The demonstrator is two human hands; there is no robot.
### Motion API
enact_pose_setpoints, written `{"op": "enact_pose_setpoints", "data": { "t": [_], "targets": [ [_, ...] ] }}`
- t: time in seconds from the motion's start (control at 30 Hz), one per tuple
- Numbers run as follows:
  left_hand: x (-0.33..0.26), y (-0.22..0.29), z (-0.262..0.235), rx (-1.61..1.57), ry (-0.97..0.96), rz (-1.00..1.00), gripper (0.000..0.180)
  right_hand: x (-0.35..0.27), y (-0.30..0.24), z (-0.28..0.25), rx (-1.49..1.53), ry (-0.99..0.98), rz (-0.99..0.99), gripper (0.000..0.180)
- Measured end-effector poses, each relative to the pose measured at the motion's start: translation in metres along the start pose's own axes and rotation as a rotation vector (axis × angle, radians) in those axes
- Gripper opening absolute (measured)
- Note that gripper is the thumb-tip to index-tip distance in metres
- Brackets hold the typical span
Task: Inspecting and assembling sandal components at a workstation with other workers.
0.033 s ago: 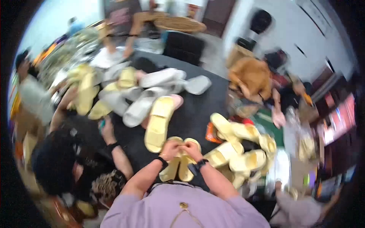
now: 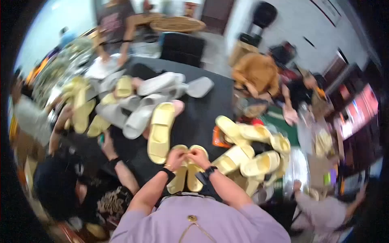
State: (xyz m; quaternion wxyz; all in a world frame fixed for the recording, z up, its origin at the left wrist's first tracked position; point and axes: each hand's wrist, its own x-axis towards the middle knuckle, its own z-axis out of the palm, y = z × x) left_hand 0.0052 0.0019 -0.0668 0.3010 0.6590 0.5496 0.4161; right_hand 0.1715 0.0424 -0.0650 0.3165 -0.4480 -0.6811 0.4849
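Observation:
A pair of pale yellow slippers lies side by side at the near edge of the dark table, a left slipper (image 2: 176,184) and a right slipper (image 2: 195,183). Over their upper halves my left hand (image 2: 176,158) and my right hand (image 2: 198,158) come together, fingers pinched and fingertips almost meeting. Whatever is between the fingers is too small or hidden to make out. Just beyond my left hand, a single yellow slipper (image 2: 160,133) rests on the table with its strap upward.
Grey slippers (image 2: 148,115) are heaped at the left and middle of the black table (image 2: 202,115). More yellow slippers (image 2: 233,160) pile up at the right, beside an orange packet (image 2: 220,138). Close on my left, a co-worker's arm (image 2: 123,172) reaches in. Other people work around the table.
The whole scene has shifted a little to the left in the view. My hands stay together over the yellow pair, with the fingers still pinched.

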Motion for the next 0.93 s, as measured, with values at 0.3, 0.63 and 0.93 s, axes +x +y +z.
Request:
{"op": "enact_pose_setpoints", "data": {
  "t": [0.3,0.63,0.93],
  "targets": [
    [-0.006,-0.025,0.009,-0.047,0.089,-0.099,0.009,0.004,-0.009,0.014,0.071,-0.005,0.004,0.017],
    [-0.003,0.022,0.006,0.163,0.242,0.185,0.026,-0.010,0.005,-0.006,0.115,0.016,0.047,0.020],
    [0.002,-0.010,-0.062,0.322,0.791,-0.199,0.057,-0.077,0.006,-0.038,-0.718,0.272,-0.030,0.065]
  ]
}}
